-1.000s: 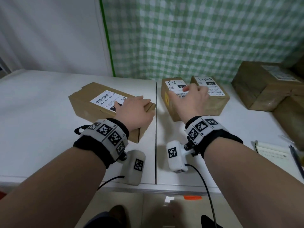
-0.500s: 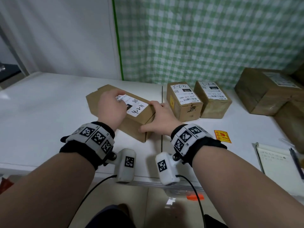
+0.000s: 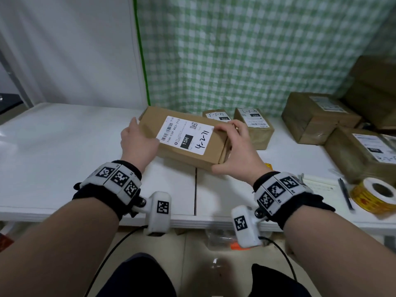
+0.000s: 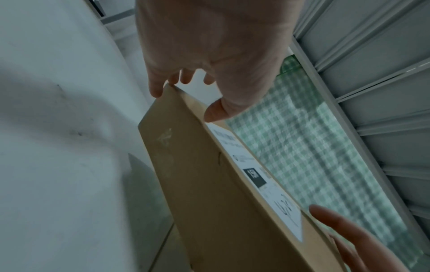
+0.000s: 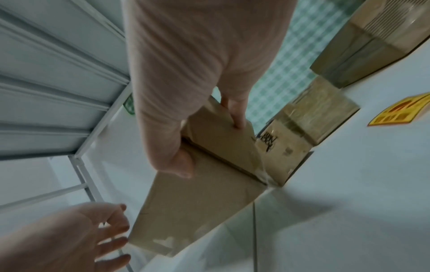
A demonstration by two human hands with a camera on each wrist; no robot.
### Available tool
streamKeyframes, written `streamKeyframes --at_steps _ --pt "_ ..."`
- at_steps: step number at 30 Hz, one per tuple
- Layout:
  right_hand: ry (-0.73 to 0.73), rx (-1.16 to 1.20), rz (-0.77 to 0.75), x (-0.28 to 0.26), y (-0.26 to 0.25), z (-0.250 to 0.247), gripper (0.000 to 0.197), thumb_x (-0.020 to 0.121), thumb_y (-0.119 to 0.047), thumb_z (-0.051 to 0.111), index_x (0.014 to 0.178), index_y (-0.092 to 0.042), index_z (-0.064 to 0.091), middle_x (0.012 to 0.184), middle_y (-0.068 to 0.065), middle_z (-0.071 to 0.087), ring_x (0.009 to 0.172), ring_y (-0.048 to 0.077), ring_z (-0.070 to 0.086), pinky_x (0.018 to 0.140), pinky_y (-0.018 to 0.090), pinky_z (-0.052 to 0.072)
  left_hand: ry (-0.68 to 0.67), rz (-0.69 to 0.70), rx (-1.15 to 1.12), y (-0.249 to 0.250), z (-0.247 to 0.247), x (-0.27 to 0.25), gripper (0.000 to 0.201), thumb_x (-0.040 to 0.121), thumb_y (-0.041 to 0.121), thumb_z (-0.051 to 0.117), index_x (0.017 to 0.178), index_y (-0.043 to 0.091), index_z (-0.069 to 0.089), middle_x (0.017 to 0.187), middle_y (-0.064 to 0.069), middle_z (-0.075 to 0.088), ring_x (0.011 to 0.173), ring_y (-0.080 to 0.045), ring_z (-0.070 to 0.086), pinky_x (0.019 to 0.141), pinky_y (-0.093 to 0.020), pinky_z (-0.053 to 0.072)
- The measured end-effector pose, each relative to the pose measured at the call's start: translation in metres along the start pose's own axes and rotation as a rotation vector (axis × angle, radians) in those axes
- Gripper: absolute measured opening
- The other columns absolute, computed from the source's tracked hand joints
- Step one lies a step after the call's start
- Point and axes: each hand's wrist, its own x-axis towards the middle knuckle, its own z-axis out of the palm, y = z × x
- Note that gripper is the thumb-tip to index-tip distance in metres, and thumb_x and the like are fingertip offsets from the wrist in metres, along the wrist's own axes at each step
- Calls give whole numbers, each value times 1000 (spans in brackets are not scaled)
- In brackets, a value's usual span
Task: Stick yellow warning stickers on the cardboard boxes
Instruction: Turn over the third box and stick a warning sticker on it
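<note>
On the white table [image 3: 64, 146], both hands grasp the labelled cardboard box [image 3: 184, 151], left hand [image 3: 139, 142] at its left end, right hand [image 3: 237, 146] at its right, apparently positioning it; next, likely fetch the loose yellow warning sticker [image 5: 404, 110] lying nearby.

A white table [image 3: 64, 151], split by a seam down its middle, is carrying two small labelled cardboard boxes [image 3: 255, 127] at the far centre, larger cardboard boxes [image 3: 317, 118] at far right, a roll of yellow stickers [image 3: 377, 195], a notebook [image 3: 321, 187] with a pen [image 3: 345, 192] near right, and a loose yellow warning sticker [image 5: 400, 112].
</note>
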Motion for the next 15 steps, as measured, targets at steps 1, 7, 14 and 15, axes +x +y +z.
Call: streamKeyframes --at_steps 1,7,14,15 --pt "-1 19 8 -5 1 -7 88 47 -21 79 127 -31 44 138 0 24 129 15 33 106 34 41 3 -23 -16 3 0 -3 85 78 20 60 149 20 13 150 -13 20 135 -32 31 109 -48 34" --pt "36 123 63 -39 3 -46 88 50 -5 79 127 -32 44 134 -1 30 121 9 36 105 28 38 -76 -117 -290 16 5 -27 69 79 7 54 143 18 31 135 -6 45 116 -25 47 102 -39 42" --pt "99 576 205 -65 11 -71 98 52 -5 74 133 -45 39 133 1 46 116 14 52 93 37 52 -195 -129 -447 29 15 -52 58 76 10 49 129 31 39 117 1 50 102 -20 49 85 -39 40" --pt "110 623 219 -67 12 -73 98 51 -6 74 133 -46 38 133 1 47 116 15 52 92 38 53 -209 -125 -462 31 17 -55 54 78 10 49 128 30 40 115 2 52 97 -18 50 83 -38 38"
